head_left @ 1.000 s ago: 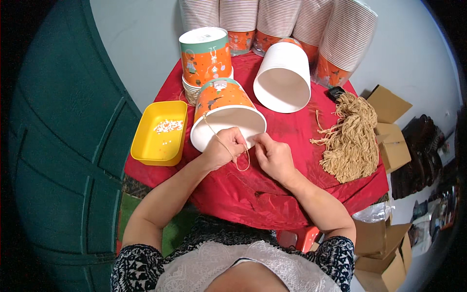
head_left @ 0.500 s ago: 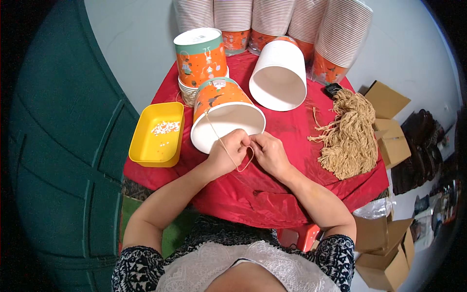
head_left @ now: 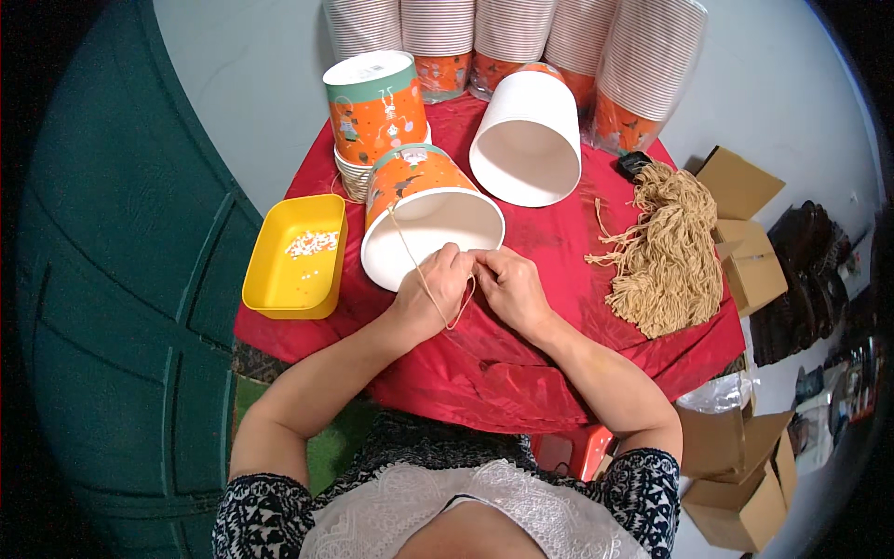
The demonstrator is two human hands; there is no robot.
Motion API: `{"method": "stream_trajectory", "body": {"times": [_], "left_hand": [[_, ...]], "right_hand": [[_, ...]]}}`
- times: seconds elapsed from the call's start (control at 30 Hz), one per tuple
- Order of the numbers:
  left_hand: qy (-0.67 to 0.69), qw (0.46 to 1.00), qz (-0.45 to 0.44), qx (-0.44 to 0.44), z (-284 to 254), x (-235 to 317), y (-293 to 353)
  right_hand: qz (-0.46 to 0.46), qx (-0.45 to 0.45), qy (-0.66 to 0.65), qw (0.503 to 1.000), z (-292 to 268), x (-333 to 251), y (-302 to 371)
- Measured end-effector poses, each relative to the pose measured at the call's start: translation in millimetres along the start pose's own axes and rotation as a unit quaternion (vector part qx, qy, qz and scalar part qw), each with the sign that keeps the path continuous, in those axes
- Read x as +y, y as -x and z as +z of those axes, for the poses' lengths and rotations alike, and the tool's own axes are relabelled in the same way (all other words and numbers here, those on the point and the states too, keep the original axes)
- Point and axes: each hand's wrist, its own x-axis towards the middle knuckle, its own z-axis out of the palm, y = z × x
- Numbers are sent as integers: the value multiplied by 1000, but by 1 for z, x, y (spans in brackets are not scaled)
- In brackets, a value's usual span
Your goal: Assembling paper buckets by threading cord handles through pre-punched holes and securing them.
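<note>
A large orange paper bucket [head_left: 421,176] with a green base band lies on its side, its white mouth toward me. From a hole in its side a tan cord [head_left: 411,250] runs across the mouth and loops below my hands. At the bucket's near rim my left hand [head_left: 433,291] is closed with the fingers bent in, the cord crossing its back. My right hand [head_left: 510,287] pinches close beside it, thumb and fingertips pressed together. Both hands hold the cord; its end between the fingertips is hidden.
To the left stands a yellow tray [head_left: 262,272] with small white and orange pieces [head_left: 312,244]. A bundle of tan cords [head_left: 664,256] lies right. Behind are stacked buckets [head_left: 372,102], a white bucket liner [head_left: 527,140] on its side and wrapped bucket stacks [head_left: 643,84]. Cardboard boxes [head_left: 750,270] stand beyond the red-covered table.
The view has shifted slightly. My two hands stay together at the rim, with the fingertips a little changed, and the hanging cord loop has narrowed.
</note>
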Motion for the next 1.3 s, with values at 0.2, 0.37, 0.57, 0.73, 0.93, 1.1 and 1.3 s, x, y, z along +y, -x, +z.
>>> {"method": "stream_trajectory", "body": {"times": [0.2, 0.37, 0.57, 0.73, 0.93, 1.1, 1.3], "left_hand": [[-21, 999, 4, -36, 1, -7, 3], [-7, 999, -21, -27, 7, -12, 4], [47, 998, -50, 2, 9, -13, 5], [47, 998, -43, 5, 10, -14, 5], [39, 999, -36, 5, 6, -11, 4], [47, 999, -17, 8, 3, -8, 2], [50, 998, -27, 0, 3, -9, 3]], "right_hand": [[-8, 0, -3, 1000, 1, 1, 1], [-3, -6, -9, 1000, 0, 0, 1], [-9, 2, -20, 1000, -1, -2, 1], [-23, 0, -37, 999, 0, 3, 1], [-33, -15, -42, 998, -2, 5, 1], [-30, -43, -38, 998, -5, 5, -1], [-1, -61, -32, 998, -6, 3, 0]]}}
